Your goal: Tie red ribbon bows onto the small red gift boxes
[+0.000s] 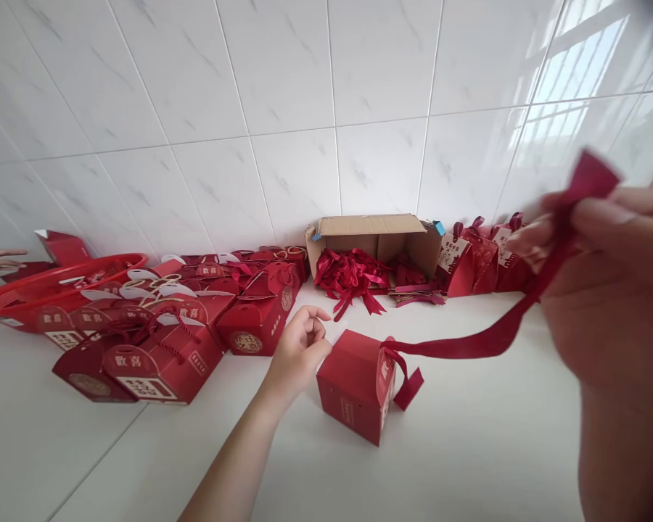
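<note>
A red paper gift box (348, 384) stands on the white table in front of me, its lid flaps folded over. My left hand (299, 355) is at the box's left top edge, fingers curled and thumb against the edge; the exact grip is partly hidden. Raised at the right, my right hand (609, 246) pinches one end of a dark red ribbon (468, 346). The ribbon sags down to the right end of the box top, passes through there, and leaves a short tail hanging beside the box.
An open cardboard carton (373, 226) with loose red ribbons (353, 272) stands against the tiled wall. Finished-looking red boxes (166, 355) crowd the left, near a red plastic basket (136, 259). Tagged red bags (482, 257) stand right. Another person's hand (3, 257) shows far left.
</note>
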### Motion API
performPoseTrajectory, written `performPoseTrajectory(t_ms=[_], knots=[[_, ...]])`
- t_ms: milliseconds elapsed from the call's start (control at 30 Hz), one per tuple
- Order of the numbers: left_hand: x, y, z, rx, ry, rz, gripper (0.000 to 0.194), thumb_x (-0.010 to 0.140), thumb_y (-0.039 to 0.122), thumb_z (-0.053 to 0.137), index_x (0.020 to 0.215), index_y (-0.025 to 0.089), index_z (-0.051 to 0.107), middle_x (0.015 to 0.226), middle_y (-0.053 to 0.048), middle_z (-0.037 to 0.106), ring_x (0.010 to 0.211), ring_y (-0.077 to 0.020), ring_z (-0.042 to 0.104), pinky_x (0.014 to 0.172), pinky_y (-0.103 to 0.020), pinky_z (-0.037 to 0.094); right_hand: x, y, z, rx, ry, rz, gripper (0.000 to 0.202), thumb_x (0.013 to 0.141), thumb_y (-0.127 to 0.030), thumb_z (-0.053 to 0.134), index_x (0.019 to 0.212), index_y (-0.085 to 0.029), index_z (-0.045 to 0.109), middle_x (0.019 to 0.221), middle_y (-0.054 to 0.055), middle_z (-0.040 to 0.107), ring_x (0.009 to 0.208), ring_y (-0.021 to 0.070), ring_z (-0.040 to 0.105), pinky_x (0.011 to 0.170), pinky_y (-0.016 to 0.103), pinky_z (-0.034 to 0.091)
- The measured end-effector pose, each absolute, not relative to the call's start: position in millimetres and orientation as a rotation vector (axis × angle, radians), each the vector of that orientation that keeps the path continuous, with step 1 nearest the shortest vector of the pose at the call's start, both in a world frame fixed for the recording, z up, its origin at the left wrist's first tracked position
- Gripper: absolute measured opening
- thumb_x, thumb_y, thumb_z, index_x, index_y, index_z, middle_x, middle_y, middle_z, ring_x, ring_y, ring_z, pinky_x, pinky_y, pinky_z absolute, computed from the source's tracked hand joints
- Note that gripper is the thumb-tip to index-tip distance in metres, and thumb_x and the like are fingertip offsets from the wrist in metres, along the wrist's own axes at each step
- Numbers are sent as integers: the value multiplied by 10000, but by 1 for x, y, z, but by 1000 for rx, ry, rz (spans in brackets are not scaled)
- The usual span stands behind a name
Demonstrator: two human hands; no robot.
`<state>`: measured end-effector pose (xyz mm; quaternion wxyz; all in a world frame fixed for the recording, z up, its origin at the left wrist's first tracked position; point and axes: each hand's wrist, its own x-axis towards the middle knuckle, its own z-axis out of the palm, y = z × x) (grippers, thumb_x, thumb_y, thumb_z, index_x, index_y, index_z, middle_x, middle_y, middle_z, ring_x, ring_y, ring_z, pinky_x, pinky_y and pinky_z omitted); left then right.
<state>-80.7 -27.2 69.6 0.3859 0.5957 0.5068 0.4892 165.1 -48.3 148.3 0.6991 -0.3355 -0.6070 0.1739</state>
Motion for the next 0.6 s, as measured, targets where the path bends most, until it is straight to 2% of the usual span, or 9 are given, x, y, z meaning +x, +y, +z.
performPoseTrajectory(t_ms=[67, 133, 200, 267, 333, 600], knots=[[-80, -22, 64, 1418, 1266, 1343, 227, 647, 113, 479, 844, 224, 491, 574, 75, 352, 516, -79, 343, 503, -200, 276, 148, -49, 152, -696, -1268, 526, 100, 802, -290, 593, 752, -281, 679, 704, -13, 643, 739, 170, 641, 721, 334, 494], [-79, -18, 59, 1332, 1243, 1383, 215, 643, 128, 468, 836, 217, 501, 560, 72, 368, 508, -82, 342, 491, -200, 263, 132, -43, 148, -826, -1449, 719, 164, 786, -319, 594, 678, -222, 669, 602, -9, 596, 632, 150, 598, 595, 277, 460], [-79, -16, 55, 1289, 1223, 1399, 211, 642, 144, 464, 835, 212, 514, 561, 65, 392, 519, -89, 362, 491, -200, 263, 118, -32, 137, -1000, -1755, 846, 247, 803, -358, 542, 661, -190, 654, 623, 6, 592, 625, 146, 565, 548, 254, 416], [-78, -15, 52, 1274, 1203, 1414, 220, 634, 152, 462, 837, 208, 523, 560, 58, 417, 530, -97, 386, 496, -203, 273, 105, -20, 122, -1095, -1942, 858, 258, 811, -346, 504, 666, -179, 638, 775, 29, 628, 708, 152, 567, 591, 252, 415], [-77, -16, 51, 1267, 1171, 1421, 231, 625, 154, 460, 841, 203, 527, 560, 55, 432, 533, -101, 400, 504, -207, 288, 95, -10, 107, -1141, -2032, 823, 260, 814, -323, 473, 659, -177, 623, 839, 44, 629, 757, 160, 563, 621, 256, 411], [-71, -19, 55, 1254, 1142, 1383, 215, 631, 166, 467, 836, 205, 521, 515, 78, 303, 490, -86, 289, 500, -200, 266, 87, -5, 90, -1226, -2161, 755, 201, 792, -282, 519, 628, -180, 575, 653, 50, 592, 598, 155, 503, 521, 264, 319]])
